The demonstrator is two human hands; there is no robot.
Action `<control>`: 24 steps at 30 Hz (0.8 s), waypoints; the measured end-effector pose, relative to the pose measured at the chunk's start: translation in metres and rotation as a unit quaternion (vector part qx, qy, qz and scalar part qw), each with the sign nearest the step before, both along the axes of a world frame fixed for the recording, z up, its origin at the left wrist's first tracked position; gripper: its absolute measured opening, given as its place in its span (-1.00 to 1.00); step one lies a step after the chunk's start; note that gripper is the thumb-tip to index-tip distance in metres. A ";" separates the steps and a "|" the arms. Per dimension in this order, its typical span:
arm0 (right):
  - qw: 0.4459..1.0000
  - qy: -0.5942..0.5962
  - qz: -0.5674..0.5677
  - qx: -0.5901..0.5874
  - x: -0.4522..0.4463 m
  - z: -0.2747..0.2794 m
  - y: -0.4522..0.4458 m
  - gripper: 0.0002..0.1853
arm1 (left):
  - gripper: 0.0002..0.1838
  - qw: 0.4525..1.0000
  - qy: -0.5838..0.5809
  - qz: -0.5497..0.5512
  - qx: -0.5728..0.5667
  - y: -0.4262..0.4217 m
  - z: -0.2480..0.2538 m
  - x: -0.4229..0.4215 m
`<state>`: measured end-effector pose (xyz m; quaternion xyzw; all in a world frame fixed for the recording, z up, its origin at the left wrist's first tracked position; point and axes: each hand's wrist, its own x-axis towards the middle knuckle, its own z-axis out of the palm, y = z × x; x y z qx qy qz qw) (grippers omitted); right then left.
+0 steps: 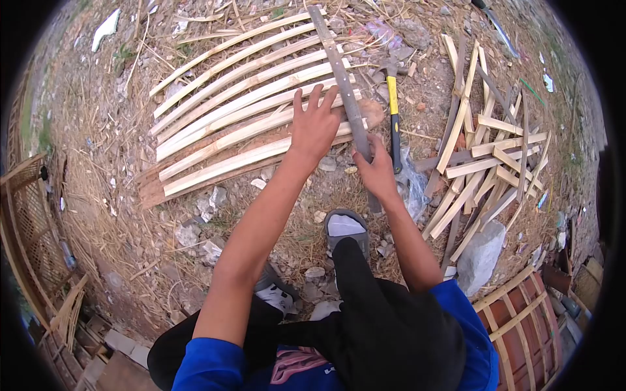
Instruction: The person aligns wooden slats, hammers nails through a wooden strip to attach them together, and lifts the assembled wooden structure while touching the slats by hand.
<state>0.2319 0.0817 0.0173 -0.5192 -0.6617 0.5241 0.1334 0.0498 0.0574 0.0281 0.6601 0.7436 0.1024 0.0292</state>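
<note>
Several pale wooden slats point(228, 165) lie side by side in a row on the ground, their right ends under a weathered grey wooden strip point(340, 72). The strip runs across them at a steep slant, with small dark spots along it. My left hand point(314, 127) rests over the lower slats, fingers spread, just left of the strip. Near the strip's lower end, my right hand point(377, 169) grips its edge between thumb and fingers. A hammer point(393, 104) with a yellow and black handle lies just right of the strip, close to my right hand.
A jumbled pile of wooden offcuts point(482, 156) lies at the right, with a large grey stone point(481, 257) below it. Clear plastic point(413, 186) sits beside the hammer. A knife-like blade point(501, 29) lies top right. Wooden lattice frames point(521, 319) stand at both lower sides.
</note>
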 end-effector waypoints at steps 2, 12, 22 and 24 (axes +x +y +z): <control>1.000 -0.003 0.003 -0.004 0.001 0.000 0.000 -0.52 | -0.89 1.000 0.009 -0.004 -0.009 0.002 -0.001 -0.001; 0.967 -0.025 0.003 0.253 0.011 0.020 -0.012 -0.52 | -0.88 0.974 -0.187 0.052 0.115 -0.007 0.007 0.010; 0.959 0.215 0.029 -0.182 0.054 0.059 -0.094 -0.70 | -0.86 0.862 -0.463 0.184 0.091 -0.135 0.032 0.100; 0.947 0.229 0.028 -0.223 0.062 0.070 -0.095 -0.73 | -0.85 0.834 -0.507 0.190 0.105 -0.147 0.039 0.109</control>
